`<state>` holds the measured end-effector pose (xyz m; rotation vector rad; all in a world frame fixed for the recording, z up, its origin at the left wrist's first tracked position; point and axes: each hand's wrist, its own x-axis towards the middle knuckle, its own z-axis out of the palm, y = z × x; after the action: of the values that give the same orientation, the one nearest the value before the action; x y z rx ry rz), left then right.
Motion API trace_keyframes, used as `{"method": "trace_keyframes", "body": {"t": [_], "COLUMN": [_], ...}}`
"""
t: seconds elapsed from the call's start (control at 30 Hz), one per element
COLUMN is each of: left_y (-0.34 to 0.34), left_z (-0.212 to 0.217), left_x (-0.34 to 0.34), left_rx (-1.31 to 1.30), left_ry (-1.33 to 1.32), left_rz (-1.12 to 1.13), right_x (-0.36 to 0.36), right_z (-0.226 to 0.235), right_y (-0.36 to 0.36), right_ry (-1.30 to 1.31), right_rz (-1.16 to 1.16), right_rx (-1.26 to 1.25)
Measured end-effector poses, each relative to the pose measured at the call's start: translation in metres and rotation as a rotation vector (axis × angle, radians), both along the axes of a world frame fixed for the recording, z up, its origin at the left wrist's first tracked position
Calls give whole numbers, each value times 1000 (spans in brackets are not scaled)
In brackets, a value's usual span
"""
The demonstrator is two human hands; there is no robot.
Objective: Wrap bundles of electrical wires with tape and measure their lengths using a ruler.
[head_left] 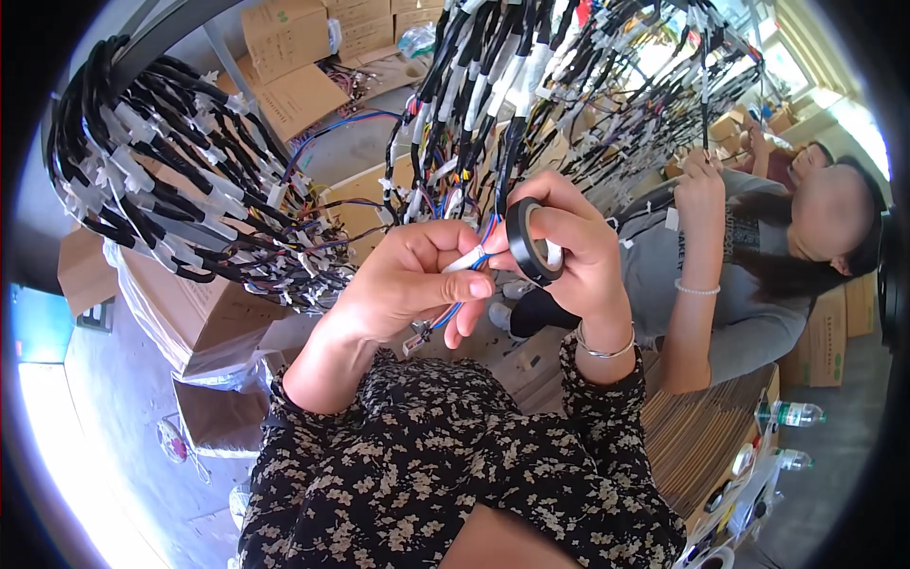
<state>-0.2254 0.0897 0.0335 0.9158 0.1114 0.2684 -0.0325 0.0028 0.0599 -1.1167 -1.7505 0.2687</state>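
Wire bundle: thin blue and red wires (489, 233) plus a white band (464, 260), slim, bent, running on a slant between the two hands, in front of the chest.
Bundle end: small white connector (414, 344), hanging below the left hand.
Left hand (403, 280): thumb and fingers clamped on the bundle at the white band.
Tape roll (520, 245): black, narrow, on edge, just right of the bundle.
Right hand (580, 248): fingers clamped on the roll, tips close by the wires; contact with the wires can't tell.
Overhead: dense black-sleeved harnesses (502, 81) with white wraps and connectors; another bunch (142, 156) at left.
Right side: co-worker (754, 251) in grey, one arm raised to the hanging harnesses.
Below co-worker: stacked cardboard sheets (706, 431), clear bottles (798, 414) beside.
Left side: open carton (180, 308) with plastic liner.
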Motion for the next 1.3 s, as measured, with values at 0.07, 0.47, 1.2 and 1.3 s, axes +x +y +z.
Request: {"method": "trace_keyframes", "body": {"t": [0.07,0.47,1.2,1.3], "left_y": [1,-10,-29,-27], "left_z": [1,16,-6,-8], "left_x": [-1,0,3,5], "left_rx": [4,110,472,558], "left_ry": [-9,194,192,233], "left_rz": [-4,200,542,601], "right_x": [1,-5,-14,-16], "right_z": [0,-13,-34,-29], "right_y": [2,6,1,1], "right_ry": [50,86,1043,669], "right_rz": [46,-70,195,-56], "right_rx": [-25,10,-388,-269]}}
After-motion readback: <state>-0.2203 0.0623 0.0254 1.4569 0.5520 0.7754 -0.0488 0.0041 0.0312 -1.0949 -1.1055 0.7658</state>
